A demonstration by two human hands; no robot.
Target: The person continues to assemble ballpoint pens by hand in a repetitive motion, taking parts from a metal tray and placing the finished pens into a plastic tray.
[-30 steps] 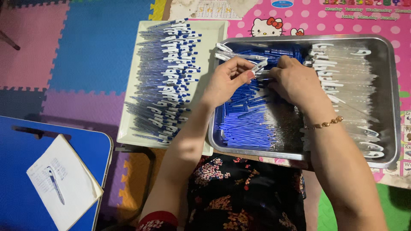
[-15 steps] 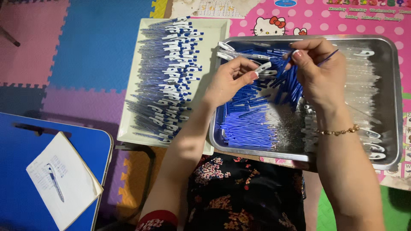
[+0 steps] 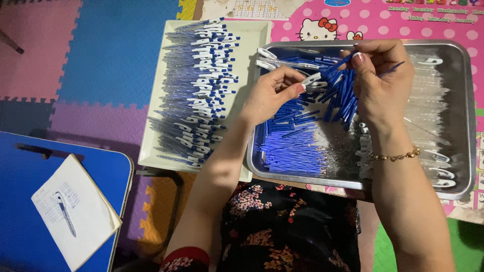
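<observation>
A steel tray (image 3: 460, 55) holds a heap of blue pen refills (image 3: 297, 141) on its left and a row of clear pen barrels (image 3: 433, 111) on its right. My left hand (image 3: 269, 93) hovers over the refills and pinches a clear pen barrel (image 3: 285, 63) with a white clip that points up and left. My right hand (image 3: 380, 83) is raised above the tray's middle, fingers closed on a thin blue refill (image 3: 390, 68) that sticks out to the right. A gold bracelet (image 3: 396, 156) circles that wrist.
A cream tray (image 3: 252, 35) to the left carries several rows of assembled blue-and-white pens (image 3: 199, 90). A blue board (image 3: 20, 201) at lower left bears a notepad (image 3: 75, 211) with a pen (image 3: 65, 214). Coloured foam mats (image 3: 91, 55) cover the floor.
My right hand has lifted out of the heap of refills with one blue refill and moved up toward the tray's far edge. My left hand has stayed in place with the clear barrel.
</observation>
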